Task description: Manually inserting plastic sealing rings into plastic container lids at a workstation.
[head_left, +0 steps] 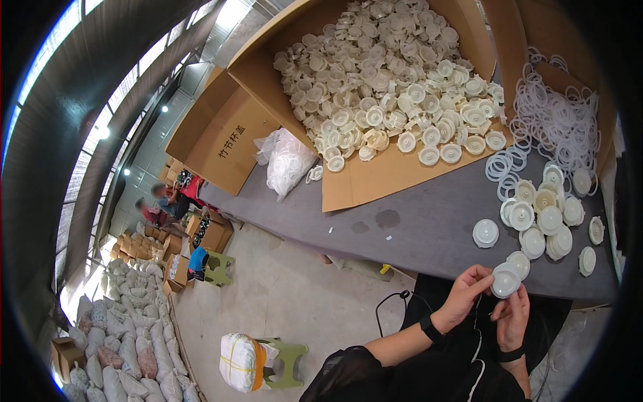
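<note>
A round white plastic lid (504, 284) is held up at the table's front edge. My left hand (467, 295) pinches its left rim between thumb and fingers. At the lid's lower right rim are the curled fingers of my right hand (512, 320), which grips it too. Just behind it, partly covered, another lid (519, 262) rests on the grey table (429, 231). Beyond that lies a loose group of similar lids (550, 220), some overlapping. One single lid (485, 233) sits apart to the left, and others lie to the right.
A large cardboard box (268, 67) on its side spills many lids onto its flap (375, 184). Clear rings (554, 117) pile up at the far right. A plastic bag (289, 164) lies by the box. Stools (291, 365), sacks (134, 335) and seated people (164, 204) are left.
</note>
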Demonstrator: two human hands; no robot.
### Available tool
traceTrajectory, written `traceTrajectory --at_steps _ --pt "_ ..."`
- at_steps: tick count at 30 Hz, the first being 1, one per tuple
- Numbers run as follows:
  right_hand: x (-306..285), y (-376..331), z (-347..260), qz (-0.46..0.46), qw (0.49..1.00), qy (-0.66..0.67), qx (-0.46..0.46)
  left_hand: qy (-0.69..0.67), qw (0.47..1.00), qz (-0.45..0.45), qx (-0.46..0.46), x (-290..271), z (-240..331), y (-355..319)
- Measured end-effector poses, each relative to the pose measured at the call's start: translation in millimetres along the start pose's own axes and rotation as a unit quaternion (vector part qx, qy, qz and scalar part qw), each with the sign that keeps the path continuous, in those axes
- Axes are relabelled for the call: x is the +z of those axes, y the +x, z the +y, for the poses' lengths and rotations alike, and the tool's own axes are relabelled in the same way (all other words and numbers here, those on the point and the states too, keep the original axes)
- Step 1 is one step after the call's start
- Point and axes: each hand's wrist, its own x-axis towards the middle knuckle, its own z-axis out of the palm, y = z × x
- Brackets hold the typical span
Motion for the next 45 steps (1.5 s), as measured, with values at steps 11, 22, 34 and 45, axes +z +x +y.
traceTrajectory --at_steps 11,22,34,45 --pt "-3 -2 3 -0.002 1.0 0.02 -0.007 -0.069 0.996 -0.021 -0.047 -6 -5 -2" --pt "-11 -6 1 -0.066 0.998 0.006 0.023 -0.043 0.993 -0.049 -0.099 2 1 -4" --pt "-12 -9 3 -0.053 0.998 -0.013 0.034 -0.04 0.995 -0.05 -0.073 7 3 -7" --pt "-20 -7 6 -0.057 0.997 -0.04 0.03 -0.043 0.994 -0.074 -0.072 5 0 -8"
